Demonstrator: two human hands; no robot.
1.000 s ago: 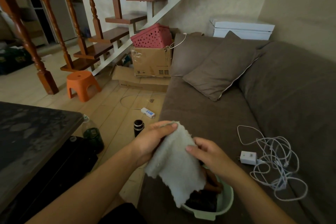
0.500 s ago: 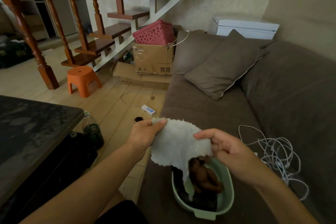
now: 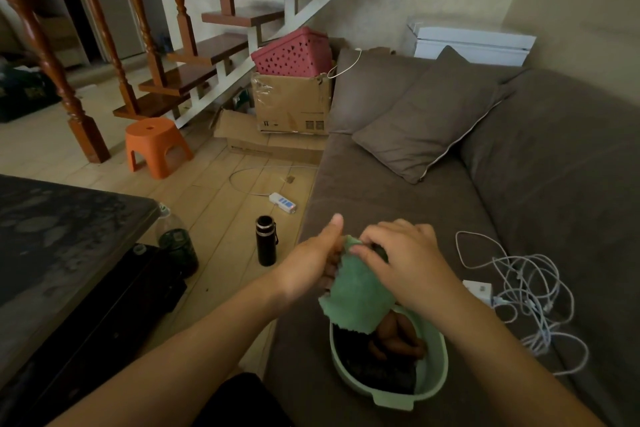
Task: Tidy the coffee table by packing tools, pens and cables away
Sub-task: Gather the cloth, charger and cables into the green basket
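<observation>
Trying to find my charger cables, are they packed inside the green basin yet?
No, the white cables lie in a loose tangle on the sofa seat, outside the green basin.

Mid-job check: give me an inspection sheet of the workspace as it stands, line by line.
Surface: dark coffee table at left, partly in view; the work is on the sofa.
Job's things: white cables and charger lie loose on the sofa, right of the basin.
Clutter: basin holds a brown doll and dark items; flask and bottle on the floor.
Hands: left hand and right hand both grip a green cloth above the basin.
Cables: tangled, unpacked; power strip lead loops on the floor.
Surroundings: stool, boxes, basket, stairs, cushion.
</observation>
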